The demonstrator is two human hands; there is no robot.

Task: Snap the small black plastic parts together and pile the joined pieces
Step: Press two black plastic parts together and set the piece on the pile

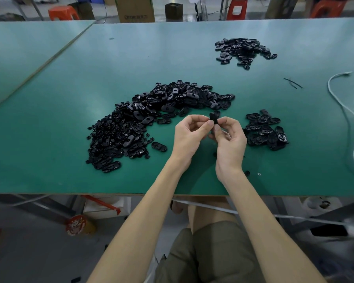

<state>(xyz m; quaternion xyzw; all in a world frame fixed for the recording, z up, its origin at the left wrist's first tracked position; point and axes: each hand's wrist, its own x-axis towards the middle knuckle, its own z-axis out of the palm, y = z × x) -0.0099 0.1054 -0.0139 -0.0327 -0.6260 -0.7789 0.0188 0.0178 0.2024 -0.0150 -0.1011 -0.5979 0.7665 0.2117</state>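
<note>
A small black plastic part (214,118) is pinched between the fingertips of my left hand (189,137) and my right hand (229,139), held just above the green table (49,160). Most of the part is hidden by my fingers. A big curved heap of loose black parts (143,117) lies to the left and behind my hands. A smaller pile of oval black pieces (265,130) lies just right of my right hand. Another pile of black pieces (243,51) sits far back on the right.
A white cable (347,113) snakes along the table's right side. Thin black strips (292,82) lie near it. A few stray small parts (247,173) lie near the front edge. Cardboard boxes (135,9) and red stools (62,13) stand beyond the far edge.
</note>
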